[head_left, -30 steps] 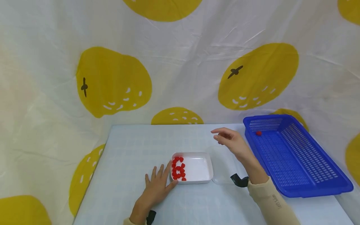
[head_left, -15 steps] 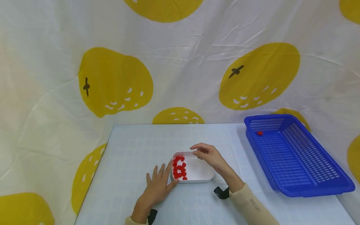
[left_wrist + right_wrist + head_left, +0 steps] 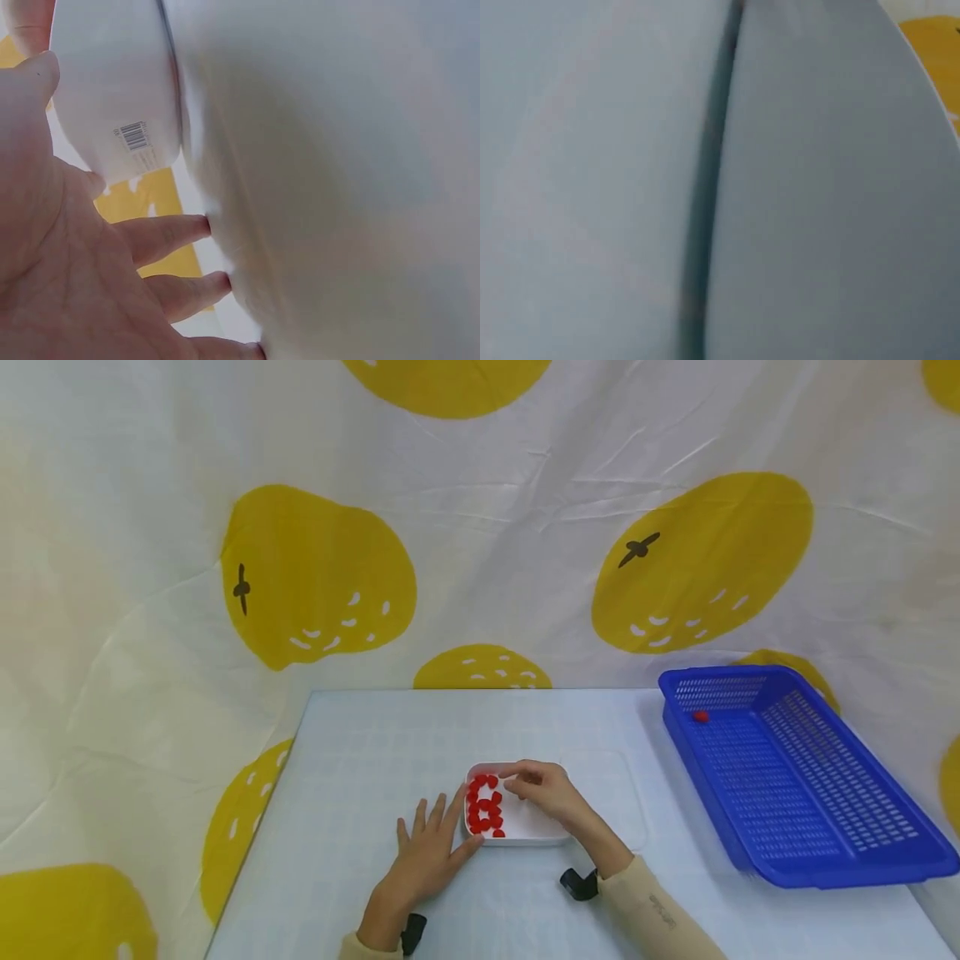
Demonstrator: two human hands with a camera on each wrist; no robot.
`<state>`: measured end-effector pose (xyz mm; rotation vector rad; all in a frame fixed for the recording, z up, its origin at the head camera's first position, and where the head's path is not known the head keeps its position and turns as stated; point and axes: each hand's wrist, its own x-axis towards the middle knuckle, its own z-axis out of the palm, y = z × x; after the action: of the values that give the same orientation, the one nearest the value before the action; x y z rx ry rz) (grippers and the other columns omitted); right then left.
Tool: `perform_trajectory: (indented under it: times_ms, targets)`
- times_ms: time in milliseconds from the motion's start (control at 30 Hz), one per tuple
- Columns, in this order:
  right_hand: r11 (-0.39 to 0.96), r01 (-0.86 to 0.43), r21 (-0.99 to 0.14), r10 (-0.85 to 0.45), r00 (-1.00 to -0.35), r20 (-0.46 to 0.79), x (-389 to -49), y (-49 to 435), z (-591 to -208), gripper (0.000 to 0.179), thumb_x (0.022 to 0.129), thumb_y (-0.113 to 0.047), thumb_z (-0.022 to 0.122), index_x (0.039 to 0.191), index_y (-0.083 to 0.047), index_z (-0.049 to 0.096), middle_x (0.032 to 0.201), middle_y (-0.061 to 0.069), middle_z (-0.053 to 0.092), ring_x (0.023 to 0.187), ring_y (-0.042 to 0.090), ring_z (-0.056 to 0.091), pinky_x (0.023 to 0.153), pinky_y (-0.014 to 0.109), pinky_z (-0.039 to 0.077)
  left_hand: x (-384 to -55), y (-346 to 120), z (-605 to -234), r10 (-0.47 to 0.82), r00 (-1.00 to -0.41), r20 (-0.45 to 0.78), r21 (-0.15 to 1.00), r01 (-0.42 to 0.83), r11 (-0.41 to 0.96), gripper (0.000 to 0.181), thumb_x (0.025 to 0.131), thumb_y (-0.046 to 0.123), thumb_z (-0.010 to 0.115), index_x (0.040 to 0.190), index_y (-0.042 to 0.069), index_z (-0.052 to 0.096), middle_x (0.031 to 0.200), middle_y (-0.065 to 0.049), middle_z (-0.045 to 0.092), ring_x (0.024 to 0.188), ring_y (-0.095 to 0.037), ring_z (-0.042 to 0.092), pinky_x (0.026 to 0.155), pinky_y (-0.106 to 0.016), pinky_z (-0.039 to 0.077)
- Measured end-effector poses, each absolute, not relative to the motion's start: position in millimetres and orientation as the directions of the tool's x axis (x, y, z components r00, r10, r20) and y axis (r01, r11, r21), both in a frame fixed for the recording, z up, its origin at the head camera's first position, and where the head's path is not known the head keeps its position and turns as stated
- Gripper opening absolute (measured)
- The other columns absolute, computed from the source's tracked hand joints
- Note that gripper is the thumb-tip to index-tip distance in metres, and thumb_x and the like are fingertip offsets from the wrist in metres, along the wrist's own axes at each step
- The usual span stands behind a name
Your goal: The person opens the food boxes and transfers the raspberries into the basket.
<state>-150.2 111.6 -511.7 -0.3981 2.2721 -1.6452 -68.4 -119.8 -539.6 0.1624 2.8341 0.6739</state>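
Small red pieces (image 3: 483, 804), too small to identify, lie grouped at the left end of a white rectangular tray (image 3: 528, 842). My left hand (image 3: 431, 853) rests on the table with fingers spread, thumb and index touching the tray's left end. In the left wrist view, those fingers lie along the tray wall (image 3: 112, 82), which bears a barcode. Over the tray, my right hand (image 3: 546, 788) reaches down with bent fingers beside the red pieces. Thumb and index look slightly apart, with nothing visible between them. The right wrist view has only the tray wall (image 3: 832, 187) and tabletop, no fingers.
A blue perforated basket (image 3: 810, 777) stands on the right of the table, one red piece (image 3: 701, 717) in its far left corner. A clear flat lid (image 3: 626, 777) lies between tray and basket. Behind the table (image 3: 360, 735) hangs a fruit-patterned curtain (image 3: 510, 560).
My right hand has moved left from beside the basket and come down over the tray near the red pieces. My left hand stays at the tray's left end.
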Motion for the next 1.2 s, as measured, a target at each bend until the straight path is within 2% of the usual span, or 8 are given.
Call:
perform_trajectory:
  times_ms: [100,267,433,600,733,933,1200]
  targets:
    - [0.327,-0.092,-0.941,-0.418,-0.907,-0.057,-152.7,110.1,-523.4,0.028,0.095,-0.015,0.069,0.121,-0.006,0.071,0.114,0.012,0.069,0.084,0.033,0.063,0.072,0.048,0.056,-68.6,-119.0,-538.9,0.162,-0.968,-0.190,0.457,0.059,0.888,0.090,0.090,0.066,0.057,0.162,0.033,0.012,0.159,-0.017,0.030,0.146,-0.048,0.015,0.107,-0.078,0.003]
    - [0.343,-0.116,-0.932,-0.456,-0.888,-0.057,-154.8,104.6,-529.7,0.024,0.093,-0.014,0.070,0.117,-0.009,0.073,0.122,0.004,0.067,0.085,0.025,0.061,0.074,0.039,0.057,-69.4,-120.1,-537.1,0.162,-0.967,-0.195,0.460,0.055,0.886,0.091,0.090,0.065,0.058,0.161,0.035,0.011,0.160,-0.016,0.030,0.146,-0.048,0.015,0.107,-0.077,0.003]
    - [0.365,-0.110,-0.925,-0.434,-0.899,-0.064,-155.5,101.5,-530.7,0.022,0.093,-0.012,0.070,0.115,-0.010,0.074,0.126,0.003,0.065,0.100,0.023,0.059,0.081,0.033,0.056,-71.9,-121.1,-537.3,0.170,-0.969,-0.180,0.462,0.070,0.884,0.090,0.091,0.063,0.058,0.162,0.034,0.010,0.160,-0.017,0.030,0.146,-0.048,0.015,0.107,-0.077,0.004]
    - [0.380,-0.091,-0.920,-0.424,-0.902,-0.086,-153.8,101.5,-529.9,0.023,0.092,-0.012,0.071,0.115,-0.011,0.074,0.127,0.003,0.063,0.110,0.024,0.057,0.087,0.034,0.054,-72.3,-120.2,-538.8,0.164,-0.967,-0.197,0.457,0.058,0.888,0.091,0.091,0.065,0.058,0.162,0.035,0.009,0.160,-0.016,0.029,0.146,-0.048,0.015,0.106,-0.078,0.003]
    - [0.418,-0.088,-0.904,-0.420,-0.902,-0.106,-152.2,101.4,-529.8,0.022,0.092,-0.010,0.071,0.114,-0.012,0.074,0.122,0.001,0.065,0.101,0.022,0.058,0.082,0.033,0.055,-71.9,-118.9,-539.9,0.160,-0.965,-0.209,0.459,0.048,0.887,0.090,0.091,0.066,0.057,0.162,0.035,0.009,0.160,-0.017,0.029,0.146,-0.048,0.014,0.106,-0.078,0.003]
    - [0.488,-0.108,-0.866,-0.403,-0.908,-0.114,-151.7,100.0,-531.0,0.021,0.093,-0.009,0.070,0.113,-0.012,0.075,0.099,0.000,0.065,0.081,0.020,0.057,0.070,0.027,0.054,-71.9,-118.7,-540.3,0.163,-0.966,-0.199,0.460,0.055,0.886,0.089,0.092,0.065,0.056,0.162,0.034,0.010,0.160,-0.016,0.029,0.146,-0.048,0.014,0.106,-0.078,0.003]
    - [0.513,-0.142,-0.847,-0.414,-0.905,-0.098,-152.5,98.6,-533.2,0.020,0.092,-0.007,0.071,0.111,-0.010,0.075,0.094,-0.001,0.064,0.079,0.018,0.056,0.069,0.026,0.053,-70.9,-119.4,-539.3,0.167,-0.966,-0.199,0.466,0.056,0.883,0.088,0.092,0.065,0.056,0.162,0.033,0.011,0.161,-0.016,0.028,0.146,-0.048,0.014,0.106,-0.078,0.002]
